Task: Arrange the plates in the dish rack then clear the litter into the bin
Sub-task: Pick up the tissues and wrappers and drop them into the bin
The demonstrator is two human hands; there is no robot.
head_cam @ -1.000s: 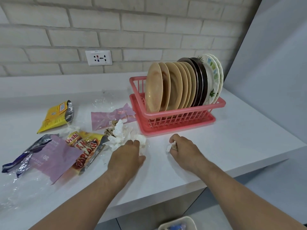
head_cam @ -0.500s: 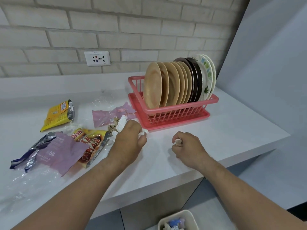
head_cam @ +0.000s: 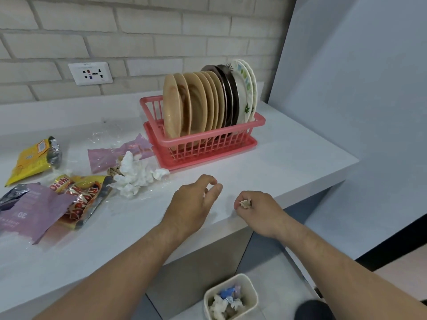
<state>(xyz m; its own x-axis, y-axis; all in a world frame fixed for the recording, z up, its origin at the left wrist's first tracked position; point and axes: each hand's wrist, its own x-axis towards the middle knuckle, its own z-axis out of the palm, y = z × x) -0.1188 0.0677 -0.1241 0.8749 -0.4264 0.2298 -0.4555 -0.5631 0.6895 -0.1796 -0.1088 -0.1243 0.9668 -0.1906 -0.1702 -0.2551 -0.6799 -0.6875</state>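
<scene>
Several plates, tan, dark brown and white patterned, stand upright in the pink dish rack at the back of the white counter. My right hand grips a small crumpled beige scrap near the counter's front edge. To its left, my left hand hovers over the counter with thumb and fingers curled together, a sliver of white between them. A crumpled white tissue lies left of the rack. The cream bin stands on the floor below, with litter inside.
Litter covers the counter's left side: a yellow packet, a pink wrapper, an Oishi snack bag, a purple wrapper, clear plastic film. A wall socket sits on the brick wall. A grey wall stands at the right.
My left hand let go of the big tissue clump and moved right, toward the front edge. My right hand kept its scrap and shifted slightly forward. More of the bin came into view.
</scene>
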